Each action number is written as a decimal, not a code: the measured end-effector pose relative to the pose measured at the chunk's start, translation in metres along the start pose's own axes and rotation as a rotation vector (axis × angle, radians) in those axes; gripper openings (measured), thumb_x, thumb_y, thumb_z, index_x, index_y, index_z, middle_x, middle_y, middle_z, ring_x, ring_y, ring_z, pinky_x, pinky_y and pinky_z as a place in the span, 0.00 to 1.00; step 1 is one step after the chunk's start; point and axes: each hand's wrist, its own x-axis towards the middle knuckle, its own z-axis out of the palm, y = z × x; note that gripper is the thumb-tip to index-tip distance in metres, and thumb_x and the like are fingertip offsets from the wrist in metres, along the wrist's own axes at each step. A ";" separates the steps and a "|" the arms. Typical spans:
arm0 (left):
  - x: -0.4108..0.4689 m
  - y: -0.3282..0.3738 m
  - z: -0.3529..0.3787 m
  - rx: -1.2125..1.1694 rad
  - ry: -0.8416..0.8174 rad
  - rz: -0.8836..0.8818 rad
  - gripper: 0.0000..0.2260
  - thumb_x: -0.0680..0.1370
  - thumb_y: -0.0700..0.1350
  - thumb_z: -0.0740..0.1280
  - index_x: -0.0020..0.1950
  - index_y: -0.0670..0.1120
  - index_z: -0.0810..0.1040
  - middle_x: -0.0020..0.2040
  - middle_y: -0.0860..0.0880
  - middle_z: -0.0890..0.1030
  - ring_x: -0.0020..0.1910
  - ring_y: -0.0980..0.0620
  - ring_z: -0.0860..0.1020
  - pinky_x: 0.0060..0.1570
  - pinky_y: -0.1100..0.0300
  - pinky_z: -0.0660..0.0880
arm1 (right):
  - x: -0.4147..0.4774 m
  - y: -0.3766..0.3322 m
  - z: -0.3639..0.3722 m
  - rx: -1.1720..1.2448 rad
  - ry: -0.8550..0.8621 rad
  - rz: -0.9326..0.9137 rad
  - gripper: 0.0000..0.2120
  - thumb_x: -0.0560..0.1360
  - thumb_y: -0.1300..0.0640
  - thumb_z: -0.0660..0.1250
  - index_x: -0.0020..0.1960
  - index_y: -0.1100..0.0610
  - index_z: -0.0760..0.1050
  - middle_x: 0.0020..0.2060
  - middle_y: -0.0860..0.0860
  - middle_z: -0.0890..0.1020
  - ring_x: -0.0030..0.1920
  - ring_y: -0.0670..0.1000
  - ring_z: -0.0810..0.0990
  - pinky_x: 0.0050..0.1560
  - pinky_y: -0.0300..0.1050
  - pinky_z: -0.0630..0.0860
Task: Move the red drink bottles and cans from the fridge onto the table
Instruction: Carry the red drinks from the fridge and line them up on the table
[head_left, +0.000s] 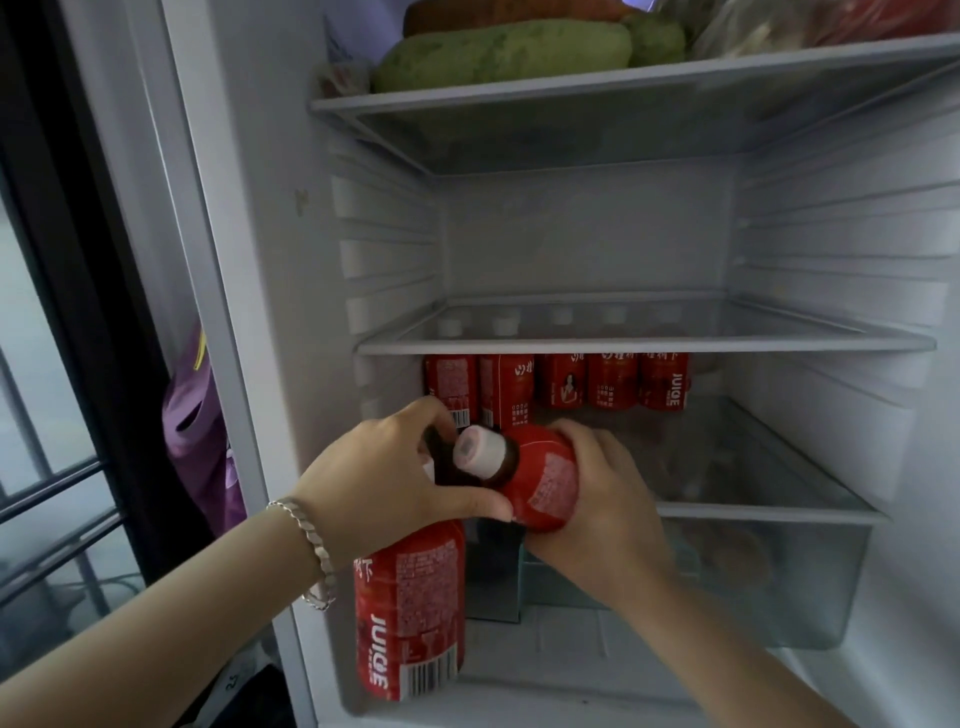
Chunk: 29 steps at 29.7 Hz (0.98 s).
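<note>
In the open fridge, several red juice bottles (561, 382) with white caps stand in a row at the back of the lower glass shelf (769, 512). My left hand (384, 478) grips the top of one red bottle (410, 613) that hangs upright below it, in front of the fridge's left wall. My right hand (602, 499) holds a second red bottle (540, 478), tilted with its white cap (480, 452) pointing left towards my left hand. The two held bottles touch near their necks.
An upper glass shelf (623, 85) carries green vegetables (498, 54) and bagged food. A bare middle shelf (644, 343) sits just above the bottle row. A clear crisper drawer (779, 582) lies below. A purple bag (197, 431) hangs left of the fridge.
</note>
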 end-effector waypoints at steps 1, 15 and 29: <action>-0.001 0.000 0.000 0.008 -0.013 0.007 0.36 0.51 0.73 0.59 0.54 0.58 0.67 0.43 0.58 0.77 0.39 0.60 0.76 0.38 0.67 0.74 | -0.001 -0.004 0.000 -0.022 -0.062 -0.031 0.43 0.59 0.52 0.79 0.69 0.47 0.62 0.55 0.40 0.64 0.56 0.42 0.65 0.59 0.40 0.69; -0.011 -0.007 0.004 0.166 0.080 -0.059 0.22 0.68 0.69 0.55 0.35 0.51 0.70 0.34 0.54 0.78 0.35 0.56 0.77 0.37 0.62 0.74 | 0.053 0.004 0.004 0.543 -0.351 0.199 0.23 0.67 0.36 0.64 0.55 0.49 0.76 0.53 0.50 0.81 0.56 0.52 0.80 0.60 0.48 0.76; 0.001 -0.011 -0.001 0.268 0.130 -0.069 0.22 0.71 0.70 0.55 0.42 0.52 0.74 0.39 0.55 0.80 0.38 0.57 0.79 0.42 0.61 0.78 | 0.147 0.035 0.075 0.432 -0.002 0.409 0.41 0.64 0.56 0.79 0.70 0.60 0.60 0.65 0.58 0.73 0.66 0.56 0.72 0.64 0.48 0.69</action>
